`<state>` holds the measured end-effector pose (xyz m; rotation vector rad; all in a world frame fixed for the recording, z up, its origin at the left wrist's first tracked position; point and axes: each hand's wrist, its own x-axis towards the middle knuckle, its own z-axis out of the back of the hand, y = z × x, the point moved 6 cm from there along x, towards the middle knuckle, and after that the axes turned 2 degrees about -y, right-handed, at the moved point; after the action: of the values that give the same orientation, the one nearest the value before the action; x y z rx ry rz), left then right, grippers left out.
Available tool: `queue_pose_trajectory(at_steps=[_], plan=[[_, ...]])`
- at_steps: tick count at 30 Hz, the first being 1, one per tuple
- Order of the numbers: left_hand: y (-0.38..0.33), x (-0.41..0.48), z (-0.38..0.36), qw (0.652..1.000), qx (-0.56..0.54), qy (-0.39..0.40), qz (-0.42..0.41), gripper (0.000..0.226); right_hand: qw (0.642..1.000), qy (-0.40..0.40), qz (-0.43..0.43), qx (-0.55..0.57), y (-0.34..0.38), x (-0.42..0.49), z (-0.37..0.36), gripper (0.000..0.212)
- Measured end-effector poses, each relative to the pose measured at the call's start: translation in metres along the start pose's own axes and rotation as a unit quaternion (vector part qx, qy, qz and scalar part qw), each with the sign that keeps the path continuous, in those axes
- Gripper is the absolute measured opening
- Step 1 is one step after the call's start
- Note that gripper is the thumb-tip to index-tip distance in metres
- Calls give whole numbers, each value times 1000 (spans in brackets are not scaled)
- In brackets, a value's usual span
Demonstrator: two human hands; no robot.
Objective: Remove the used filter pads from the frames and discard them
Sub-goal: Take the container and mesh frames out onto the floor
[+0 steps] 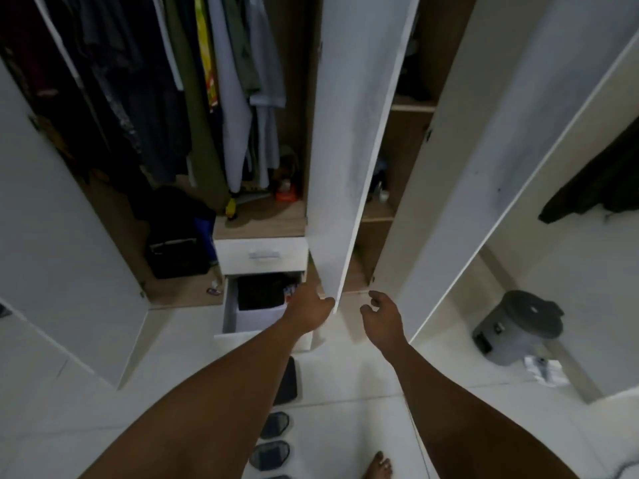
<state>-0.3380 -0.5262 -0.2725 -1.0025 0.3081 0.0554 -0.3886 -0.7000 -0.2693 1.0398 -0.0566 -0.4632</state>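
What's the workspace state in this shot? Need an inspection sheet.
Surface: pale tiled floor; no table in view.
Job's things: filter pads and frames, nothing seen.
Clutter: slippers in a row on the floor; open drawer with dark folded cloth inside.
Hands: left hand at the lower corner of the middle door, grip unclear; right hand loosely curled, holding nothing.
Cables: maybe a thin one at the bottom right corner, too little shows to tell.
Surroundings: open wardrobe with hanging clothes; grey lidded bin on the floor at right.
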Motion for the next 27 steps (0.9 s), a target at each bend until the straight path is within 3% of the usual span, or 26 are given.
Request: queue_pose_trajectory(at_steps=[6,10,18,23,27], plan=[[-77,38,-35,999,-5,8,-34,57,999,-33,35,23,19,77,56,41],[-118,91,-73,999,9,7,-46,42,998,-38,35,35,0,146,87,39],[-182,178,-149,999,-22,10,22,28,999,26,17,8,-44,278,148,41],[-177,272,-165,997,-6,-55,53,69,997,53,40,-31,-33,366,176,43],[-227,292,-151,991,-30,-99,79,60,997,61,41,-1,-10,422,179,44]])
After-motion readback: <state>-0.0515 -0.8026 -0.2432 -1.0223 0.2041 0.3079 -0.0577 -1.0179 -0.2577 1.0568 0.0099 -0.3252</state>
